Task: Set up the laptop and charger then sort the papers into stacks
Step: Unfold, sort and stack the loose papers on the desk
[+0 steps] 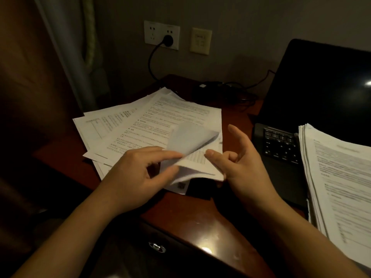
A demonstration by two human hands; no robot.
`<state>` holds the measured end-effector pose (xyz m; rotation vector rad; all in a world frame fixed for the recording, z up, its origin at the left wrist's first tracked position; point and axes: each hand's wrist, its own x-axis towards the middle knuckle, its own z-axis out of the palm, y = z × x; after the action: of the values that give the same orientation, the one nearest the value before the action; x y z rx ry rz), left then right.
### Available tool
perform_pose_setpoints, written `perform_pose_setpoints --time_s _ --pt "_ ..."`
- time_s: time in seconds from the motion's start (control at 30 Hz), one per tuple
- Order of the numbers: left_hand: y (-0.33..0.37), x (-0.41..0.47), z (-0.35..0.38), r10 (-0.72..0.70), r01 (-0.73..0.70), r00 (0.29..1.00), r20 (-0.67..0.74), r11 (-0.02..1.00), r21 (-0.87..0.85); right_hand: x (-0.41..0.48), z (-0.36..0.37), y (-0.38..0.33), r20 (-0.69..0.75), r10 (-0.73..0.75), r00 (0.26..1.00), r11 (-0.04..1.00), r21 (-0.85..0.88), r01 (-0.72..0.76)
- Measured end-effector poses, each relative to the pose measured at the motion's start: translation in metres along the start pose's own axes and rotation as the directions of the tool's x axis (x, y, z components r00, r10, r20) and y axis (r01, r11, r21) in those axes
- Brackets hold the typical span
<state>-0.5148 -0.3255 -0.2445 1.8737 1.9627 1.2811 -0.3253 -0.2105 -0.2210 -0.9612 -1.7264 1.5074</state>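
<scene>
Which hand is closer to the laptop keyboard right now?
Right. The right hand is just left of the laptop keyboard, by the right edge of the loose papers. The left hand is farther left, pinching the curled sheet.

The left grip (138, 173) and right grip (241, 163) are bare, as are both forearms (80, 227).
</scene>
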Motion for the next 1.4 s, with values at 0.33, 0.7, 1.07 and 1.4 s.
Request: perform_pose_setpoints --time_s 0.33,0.7,1.07,1.4 --pt "0.005 0.002 -0.005 -0.063 0.026 0.982 -0.176 0.979 -0.203 -0.003 -0.001 -0.006 -0.001 -0.038 0.999 0.999 0.016 0.038" --pt "0.004 0.000 -0.006 -0.131 0.105 0.968 -0.212 0.986 -0.131 0.002 0.001 -0.002 0.066 0.003 0.998 0.979 0.204 -0.017" --pt "-0.003 -0.011 -0.021 -0.117 0.122 0.990 -0.079 0.991 0.056 0.001 0.010 -0.005 0.232 0.219 0.948 0.862 0.409 -0.299" --pt "0.001 -0.006 -0.014 0.036 0.064 0.846 -0.532 0.984 0.167 -0.003 0.011 -0.004 0.019 -0.007 1.000 0.995 0.100 0.005"
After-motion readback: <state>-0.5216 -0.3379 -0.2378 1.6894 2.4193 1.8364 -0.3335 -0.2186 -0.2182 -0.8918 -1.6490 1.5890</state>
